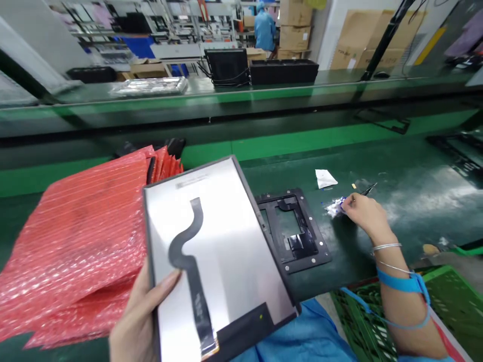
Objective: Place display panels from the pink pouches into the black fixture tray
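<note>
My left hand grips an LCD panel by its left edge, the thumb lying over the silvery back. A dark, curved flex cable runs down that back to a black strip at the lower edge. Over the bench to the right, my right hand is closed, and dark pointed tweezers stick out beyond its fingers. Its fingertips are at a small heap of clear and blue film scraps; whether they pinch any I cannot tell. Behind the panel lies a black fixture frame, partly covered by it.
Red bubble-wrap bags are piled on the left. A white paper piece lies beyond the scraps. Green crates stand below the bench at right. A raised shelf crosses behind, and a person in blue is far back.
</note>
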A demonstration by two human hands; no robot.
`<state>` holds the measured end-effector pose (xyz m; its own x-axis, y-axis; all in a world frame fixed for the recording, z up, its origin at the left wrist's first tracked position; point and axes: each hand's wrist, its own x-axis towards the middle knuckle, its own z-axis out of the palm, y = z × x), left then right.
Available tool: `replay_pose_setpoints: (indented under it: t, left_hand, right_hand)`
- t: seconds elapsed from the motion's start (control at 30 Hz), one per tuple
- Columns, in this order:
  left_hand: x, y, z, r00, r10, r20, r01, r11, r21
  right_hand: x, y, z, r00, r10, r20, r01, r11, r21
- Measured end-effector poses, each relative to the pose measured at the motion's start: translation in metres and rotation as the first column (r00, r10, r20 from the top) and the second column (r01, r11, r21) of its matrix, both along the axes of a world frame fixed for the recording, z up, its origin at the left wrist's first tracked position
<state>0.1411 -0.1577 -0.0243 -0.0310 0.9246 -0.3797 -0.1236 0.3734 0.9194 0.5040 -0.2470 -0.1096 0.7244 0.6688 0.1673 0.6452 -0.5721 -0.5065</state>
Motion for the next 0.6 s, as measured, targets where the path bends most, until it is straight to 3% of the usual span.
replay_pose_setpoints:
  t: [0.1,0.17,0.23,0.3,0.37,0.4,0.5,0.53,0.6]
  left_hand:
    - [0.017,0.0,-0.005,0.982,-0.059,0.181,0.077,0.993,-0.093]
    - [0.028,0.002,-0.013,0.958,-0.095,0.272,0.125,0.988,-0.094]
    - [0.036,0.006,-0.02,0.935,-0.137,0.326,0.168,0.984,-0.068]
    - [0.043,0.007,-0.025,0.918,-0.171,0.357,0.194,0.98,-0.031]
    - [0.047,0.006,-0.027,0.9,-0.203,0.387,0.214,0.977,0.014]
    - [0.047,0.005,-0.026,0.887,-0.228,0.403,0.232,0.972,0.039]
    - [0.041,0.004,-0.027,0.809,-0.366,0.46,0.338,0.93,0.145]
    - [0.036,0.007,-0.029,0.779,-0.42,0.465,0.369,0.908,0.201]
    - [0.021,0.016,-0.039,0.776,-0.49,0.397,0.38,0.866,0.326]
  right_hand:
    - [-0.017,-0.007,0.01,0.995,-0.024,0.097,0.017,0.997,0.072]
    - [-0.046,-0.013,0.023,0.977,0.079,0.199,-0.128,0.96,0.247]
    - [-0.082,-0.016,0.035,0.873,0.368,0.32,-0.467,0.82,0.332]
    - [-0.115,-0.013,0.044,0.65,0.642,0.407,-0.752,0.622,0.218]
    - [-0.141,-0.004,0.048,0.479,0.732,0.485,-0.864,0.491,0.112]
    - [-0.15,0.001,0.048,0.441,0.722,0.533,-0.88,0.464,0.1]
    - [-0.158,0.013,0.044,0.473,0.681,0.559,-0.874,0.444,0.198]
    - [-0.155,0.013,0.041,0.553,0.664,0.503,-0.831,0.482,0.278]
    - [-0.141,0.01,0.035,0.782,0.515,0.352,-0.622,0.606,0.496]
